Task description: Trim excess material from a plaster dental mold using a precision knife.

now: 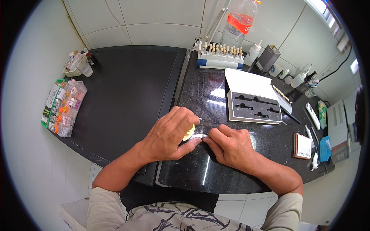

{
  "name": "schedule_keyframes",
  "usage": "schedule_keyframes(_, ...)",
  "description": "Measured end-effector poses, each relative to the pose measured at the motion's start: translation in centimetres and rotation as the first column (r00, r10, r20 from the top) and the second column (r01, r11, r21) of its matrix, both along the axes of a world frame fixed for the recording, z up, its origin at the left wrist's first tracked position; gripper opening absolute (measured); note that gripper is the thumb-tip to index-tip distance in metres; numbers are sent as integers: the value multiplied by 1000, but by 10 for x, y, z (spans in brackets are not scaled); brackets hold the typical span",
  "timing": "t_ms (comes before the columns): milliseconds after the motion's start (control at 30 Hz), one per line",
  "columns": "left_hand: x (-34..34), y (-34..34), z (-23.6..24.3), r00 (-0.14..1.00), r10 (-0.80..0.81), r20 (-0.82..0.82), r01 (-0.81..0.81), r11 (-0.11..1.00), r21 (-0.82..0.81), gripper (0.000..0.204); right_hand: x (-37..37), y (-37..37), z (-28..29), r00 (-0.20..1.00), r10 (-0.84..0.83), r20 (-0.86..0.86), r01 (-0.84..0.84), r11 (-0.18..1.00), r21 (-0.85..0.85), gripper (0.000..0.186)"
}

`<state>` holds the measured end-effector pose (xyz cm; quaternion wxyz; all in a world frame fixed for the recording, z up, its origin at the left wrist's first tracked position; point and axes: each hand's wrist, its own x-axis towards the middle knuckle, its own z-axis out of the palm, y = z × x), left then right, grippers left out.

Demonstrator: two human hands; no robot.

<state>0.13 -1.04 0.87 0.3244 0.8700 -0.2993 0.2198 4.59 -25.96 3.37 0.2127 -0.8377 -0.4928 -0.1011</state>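
Note:
Over the near edge of the black speckled counter, my two hands are close together. My left hand is curled around a small yellow piece, perhaps a dental cast, mostly hidden by the fingers. The narrow tip of something slim and pale shows beside its index finger. To the right, my right hand has thumb and index finger pinched together next to the left thumb. A small whitish sliver shows at this pinch; its kind is too small to make out.
An open white case with a dark cut-out insert lies beyond my right hand. Behind it stand a tooth shade guide and a large clear bottle. A notepad and blue box sit right; jars line the left.

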Motion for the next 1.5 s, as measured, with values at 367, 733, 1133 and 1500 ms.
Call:
schedule_keyframes(367,-2,0,3,999,25,22,-26,999,37,50,-1,1,1,1000,-10,0,10,999,-31,22)
schedule_keyframes(733,-5,-3,9,998,53,-40,-49,995,86,46,-4,0,1,999,-34,18,35,997,-63,24)
schedule_keyframes(1133,-6,-4,10,995,45,-85,-37,995,95,46,-7,0,1,998,-58,-35,54,993,-102,26)
schedule_keyframes(1500,-7,-5,11,990,74,-117,-62,993,102,42,-7,1,1,996,-73,-48,68,993,-96,25)
